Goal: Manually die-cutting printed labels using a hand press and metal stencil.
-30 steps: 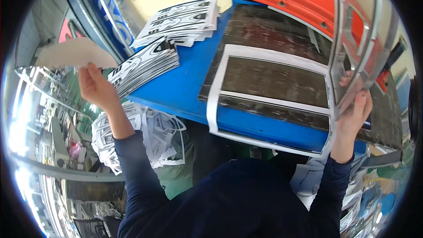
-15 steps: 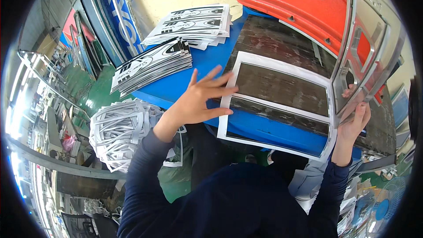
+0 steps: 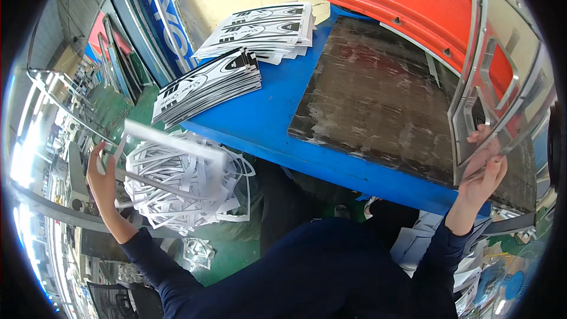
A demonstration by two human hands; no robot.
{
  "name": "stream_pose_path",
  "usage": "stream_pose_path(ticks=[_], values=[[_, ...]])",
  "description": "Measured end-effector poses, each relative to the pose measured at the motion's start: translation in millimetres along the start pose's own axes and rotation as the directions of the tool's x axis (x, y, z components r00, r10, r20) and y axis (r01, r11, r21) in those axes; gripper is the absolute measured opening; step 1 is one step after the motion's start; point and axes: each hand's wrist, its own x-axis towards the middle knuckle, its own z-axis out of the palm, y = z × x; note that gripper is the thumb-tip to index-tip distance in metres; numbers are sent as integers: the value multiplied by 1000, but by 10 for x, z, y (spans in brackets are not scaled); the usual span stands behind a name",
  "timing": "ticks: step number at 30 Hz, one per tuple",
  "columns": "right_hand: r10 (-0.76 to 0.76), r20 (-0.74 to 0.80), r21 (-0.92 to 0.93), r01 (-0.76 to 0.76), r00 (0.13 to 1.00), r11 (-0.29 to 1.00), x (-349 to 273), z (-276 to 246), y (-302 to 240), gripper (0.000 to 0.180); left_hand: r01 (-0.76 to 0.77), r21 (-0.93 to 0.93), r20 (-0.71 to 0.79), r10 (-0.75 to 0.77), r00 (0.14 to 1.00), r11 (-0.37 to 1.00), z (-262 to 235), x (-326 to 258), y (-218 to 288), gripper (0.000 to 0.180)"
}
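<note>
1. Left hand (image 3: 103,180): extended out to the wearer's left, beyond the table edge. Thumb and forefinger are bent apart in a C shape at the left side of a white paper frame (image 3: 177,140). The frame is blurred, so from where I stand I cannot tell whether the fingers pinch it or have let it go.

2. Paper frame: located above a heap of white paper strips (image 3: 177,210). It is tilted, its centre is open, and the heap shows through it.

3. Right hand (image 3: 475,192): fingers curled around the lower edge of a clear panel with metal bars (image 3: 502,101), grasping it.

4. Clear panel: raised at a steep tilt above the right part of a dark, scuffed board (image 3: 378,100).

5. Board: lies on the blue table (image 3: 266,118), in front of a red machine part (image 3: 401,6) fitted with bolts.

6. Printed sheets: two stacks in black and white rest at the table's left. The nearer stack (image 3: 209,85) is fanned near the edge; the farther stack (image 3: 260,32) lies just behind it.

7. Surroundings: a blue-and-white sign panel (image 3: 162,18) leans left of the stacks. A blue fan (image 3: 515,283) stands at lower right.
</note>
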Motion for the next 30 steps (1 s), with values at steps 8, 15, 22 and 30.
stream_pose_path(ticks=[8,15,22,30], values=[[40,-65,23,-39,997,999,-22,173,76,62,-360,-387,51,409,911,849,1384,652,1774,27],[51,-65,-178,-62,997,982,35,294,18,55,-736,-115,245,737,630,667,2874,1501,2775,32],[-16,-98,-215,-5,995,977,140,400,-82,42,-810,-282,390,833,393,514,3359,1789,2889,35],[19,-2,-179,-19,1000,984,128,418,-153,50,-822,-99,411,775,480,561,3431,2257,2533,26]])
